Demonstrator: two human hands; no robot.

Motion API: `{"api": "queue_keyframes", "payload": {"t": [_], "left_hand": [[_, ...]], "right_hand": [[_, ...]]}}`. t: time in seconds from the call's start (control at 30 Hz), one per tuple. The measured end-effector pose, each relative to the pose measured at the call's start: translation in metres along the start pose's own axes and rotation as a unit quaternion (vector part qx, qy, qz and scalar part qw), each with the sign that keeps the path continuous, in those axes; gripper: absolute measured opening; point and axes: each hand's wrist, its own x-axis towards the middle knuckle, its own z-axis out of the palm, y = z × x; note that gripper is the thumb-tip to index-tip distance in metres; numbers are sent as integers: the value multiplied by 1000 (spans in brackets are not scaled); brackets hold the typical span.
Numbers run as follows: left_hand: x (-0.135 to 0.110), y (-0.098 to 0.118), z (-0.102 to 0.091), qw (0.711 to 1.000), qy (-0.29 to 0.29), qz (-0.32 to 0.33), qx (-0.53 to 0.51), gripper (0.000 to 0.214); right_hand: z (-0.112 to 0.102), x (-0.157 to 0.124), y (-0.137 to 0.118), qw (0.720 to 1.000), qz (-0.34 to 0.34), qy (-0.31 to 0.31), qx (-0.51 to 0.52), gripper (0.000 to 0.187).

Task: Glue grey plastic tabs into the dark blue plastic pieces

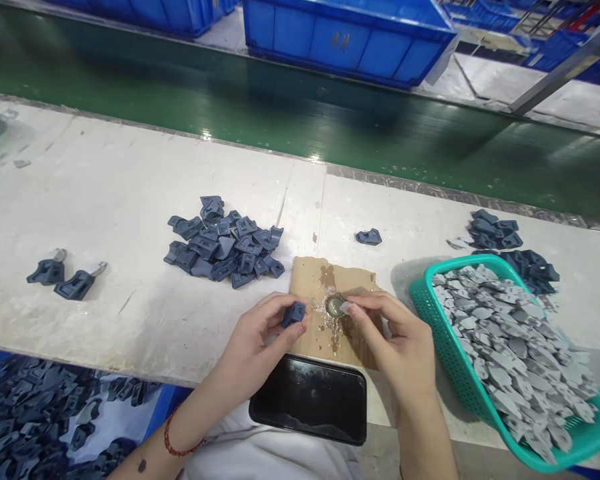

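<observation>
Between the thumb and fingers of my left hand [267, 337] is a dark blue-grey plastic part [294, 314]. My right hand [397, 333] pinches a small light grey plastic piece [346, 307] over a small round cap of liquid [335, 305]. Whether the piece touches the liquid I cannot tell. The cap rests on a wet-stained piece of cardboard [310, 340]. A heap of dark blue-grey parts [225, 243] lies beyond my left hand, and a single dark part [369, 237] lies beyond the cardboard. To the right stands a green basket [433, 320] full of light grey pieces [513, 340].
A black phone [307, 400] lies at the near table edge. Two dark parts with grey tips [77, 283] lie at the left, above a blue bin of dark parts [25, 413]. More dark parts [495, 230] sit behind the basket. A green conveyor belt [280, 113] runs before blue crates [340, 40].
</observation>
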Motion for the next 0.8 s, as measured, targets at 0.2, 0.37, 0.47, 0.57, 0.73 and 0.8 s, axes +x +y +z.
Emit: {"api": "queue_keyframes", "payload": {"t": [0.2,0.37,0.47,0.57,0.73,0.8], "left_hand": [[1,-4,1,999,4,10,49,14],[0,-6,2,993,13,30,111,18],[-1,-6,2,992,15,40,117,20],[0,-5,3,992,11,45,117,19],[1,-4,3,990,5,52,128,18],[1,-4,3,990,3,54,132,17]], "right_hand": [[-3,0,-2,983,99,41,147,15],[-3,1,2,975,111,36,191,21],[-1,0,1,973,98,33,207,22],[3,0,-7,973,86,32,210,23],[10,0,-24,978,68,-6,197,23],[13,1,-27,978,59,-31,197,21]]}}
